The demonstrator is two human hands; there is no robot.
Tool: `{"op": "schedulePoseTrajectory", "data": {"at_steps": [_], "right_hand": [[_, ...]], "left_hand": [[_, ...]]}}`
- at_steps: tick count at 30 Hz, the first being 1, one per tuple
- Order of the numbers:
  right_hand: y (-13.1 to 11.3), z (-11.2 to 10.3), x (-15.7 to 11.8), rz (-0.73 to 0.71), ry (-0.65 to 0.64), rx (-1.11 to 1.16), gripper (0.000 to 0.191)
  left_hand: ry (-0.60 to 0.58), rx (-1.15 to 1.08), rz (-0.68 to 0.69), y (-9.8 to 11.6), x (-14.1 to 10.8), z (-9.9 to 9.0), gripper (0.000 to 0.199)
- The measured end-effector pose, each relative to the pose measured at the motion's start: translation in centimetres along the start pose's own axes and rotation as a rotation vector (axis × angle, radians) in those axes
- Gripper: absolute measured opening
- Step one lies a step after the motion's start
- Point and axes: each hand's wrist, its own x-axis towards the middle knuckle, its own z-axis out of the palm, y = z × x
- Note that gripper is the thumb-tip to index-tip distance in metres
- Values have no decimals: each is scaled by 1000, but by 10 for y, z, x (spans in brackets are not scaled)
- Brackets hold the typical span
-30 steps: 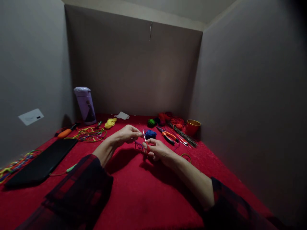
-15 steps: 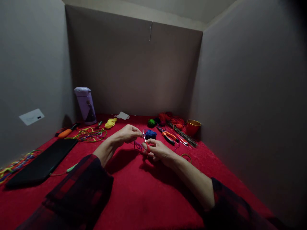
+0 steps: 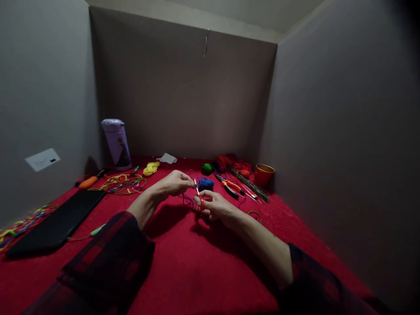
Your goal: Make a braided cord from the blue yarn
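Small red-handled scissors (image 3: pixel 201 202) are held in my right hand (image 3: pixel 215 205), with thumb and fingers closed about the handles. Their blades point up and away, close to the fingertips of my left hand (image 3: pixel 177 183). That left hand is closed in a pinch, and a purple yarn (image 3: pixel 188 200) hangs below it between the two hands. Whether the pinched part is the same yarn is too small to see clearly, though it appears to be. Just beyond the blades lies a ball of blue yarn (image 3: pixel 206 183) on the red cloth.
Orange-handled pliers (image 3: pixel 231 187), twigs (image 3: pixel 252 183) and a red cup (image 3: pixel 264 175) stand right of the hands. Green (image 3: pixel 207 168) and yellow (image 3: pixel 151 168) yarn lie behind. On the left are a purple bottle (image 3: pixel 117 146), tangled cords (image 3: pixel 123 183) and a black slab (image 3: pixel 57 225).
The scissor blades have shifted very slightly toward the left fingertips. Both hands otherwise stay in almost the same place.
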Motion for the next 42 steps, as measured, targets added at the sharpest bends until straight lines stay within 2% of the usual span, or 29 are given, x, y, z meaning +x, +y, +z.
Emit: {"op": "schedulePoseTrajectory", "data": {"at_steps": [13,19,25,36,42], "right_hand": [[-3,2,-1,5,19,-65,41],[-4,2,-2,26,67,-140,43],[0,2,-2,-15,79,-114,43],[-7,3,-8,20,66,-101,43],[-2,1,-4,-8,50,-83,43]], "left_hand": [[-20,12,47,-6,2,-3,22],[-42,49,41,-6,3,-4,23],[-30,42,49,-6,2,-2,26],[-61,50,51,-4,1,-3,24],[-59,33,62,-7,2,-4,22]]}}
